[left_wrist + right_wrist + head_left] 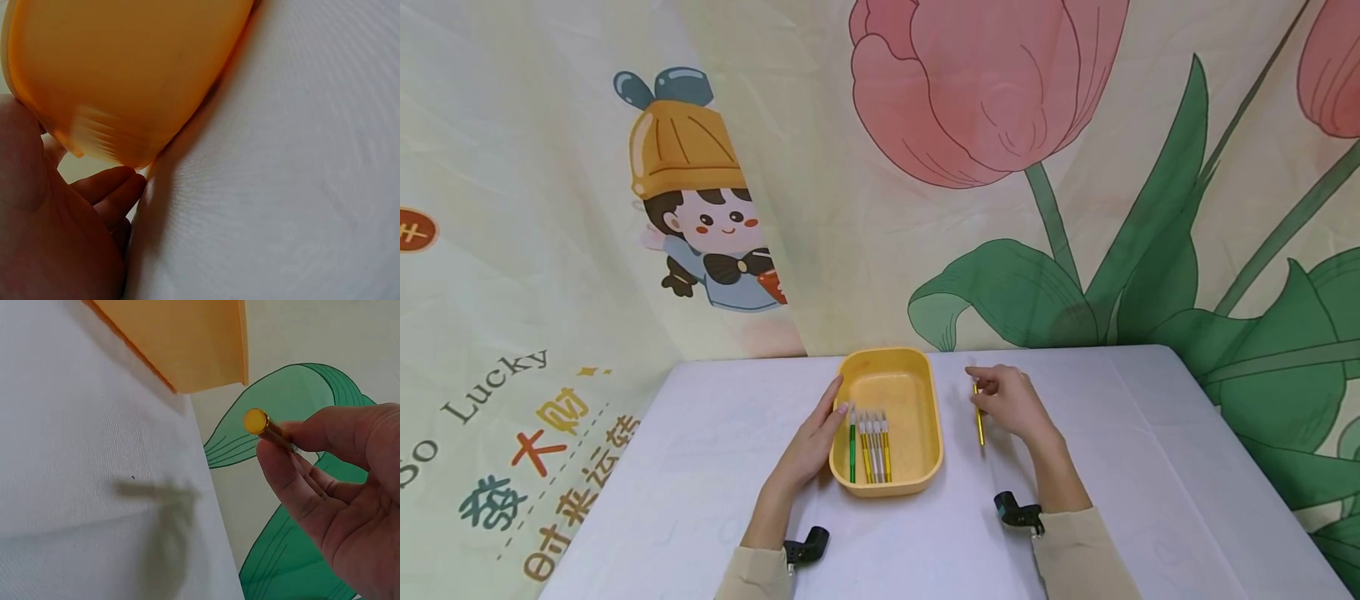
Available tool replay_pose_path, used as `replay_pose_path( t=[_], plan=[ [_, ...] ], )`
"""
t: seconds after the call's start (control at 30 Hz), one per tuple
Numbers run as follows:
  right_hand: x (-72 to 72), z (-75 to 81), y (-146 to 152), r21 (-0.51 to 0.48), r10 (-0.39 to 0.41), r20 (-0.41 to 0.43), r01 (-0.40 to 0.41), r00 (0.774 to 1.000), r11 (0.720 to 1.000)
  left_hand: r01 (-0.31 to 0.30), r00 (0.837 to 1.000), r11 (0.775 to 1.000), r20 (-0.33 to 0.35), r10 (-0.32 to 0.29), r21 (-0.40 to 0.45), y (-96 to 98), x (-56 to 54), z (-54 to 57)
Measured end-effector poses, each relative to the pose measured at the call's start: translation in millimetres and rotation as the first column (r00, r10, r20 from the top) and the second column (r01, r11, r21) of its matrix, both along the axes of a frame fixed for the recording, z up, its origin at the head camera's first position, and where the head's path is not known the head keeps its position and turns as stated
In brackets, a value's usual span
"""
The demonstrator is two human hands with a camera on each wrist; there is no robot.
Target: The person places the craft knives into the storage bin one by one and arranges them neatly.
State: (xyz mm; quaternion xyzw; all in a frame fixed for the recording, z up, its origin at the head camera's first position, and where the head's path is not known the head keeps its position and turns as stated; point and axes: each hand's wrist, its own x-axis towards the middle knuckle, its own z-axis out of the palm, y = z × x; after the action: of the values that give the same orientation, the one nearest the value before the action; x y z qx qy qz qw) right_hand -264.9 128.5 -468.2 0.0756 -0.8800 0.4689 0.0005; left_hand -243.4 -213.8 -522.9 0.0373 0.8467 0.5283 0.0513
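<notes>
A yellow plastic tray (915,417) stands on the white table, and my left hand (807,443) holds its left side. The thumb lies over the rim while the fingers go down the outer wall. Inside lie a green craft knife (852,450) and several gold and silver craft knives (876,450), side by side with pale pointed ends away from me. To the right of the tray, my right hand (1013,403) pinches a gold craft knife (267,429) between thumb and fingertips. Its flat yellow end faces the right wrist camera, and its far end is hidden by the fingers.
A white cloth (1150,467) covers the table. Behind its back edge hangs a printed curtain (820,208) with tulips and a cartoon child. Each wrist wears a small black camera, such as the right one (1017,509).
</notes>
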Motion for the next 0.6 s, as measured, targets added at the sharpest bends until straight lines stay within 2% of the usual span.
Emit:
replay_pose_path(
  t=[0.6],
  plan=[
    [5.1,8.3,-16,-0.059,0.023,-0.044,-0.026,0.999,0.998,-0.003,1.0,1.0,-0.003,0.003,-0.004,-1.0,-1.6,-2.3]
  ],
)
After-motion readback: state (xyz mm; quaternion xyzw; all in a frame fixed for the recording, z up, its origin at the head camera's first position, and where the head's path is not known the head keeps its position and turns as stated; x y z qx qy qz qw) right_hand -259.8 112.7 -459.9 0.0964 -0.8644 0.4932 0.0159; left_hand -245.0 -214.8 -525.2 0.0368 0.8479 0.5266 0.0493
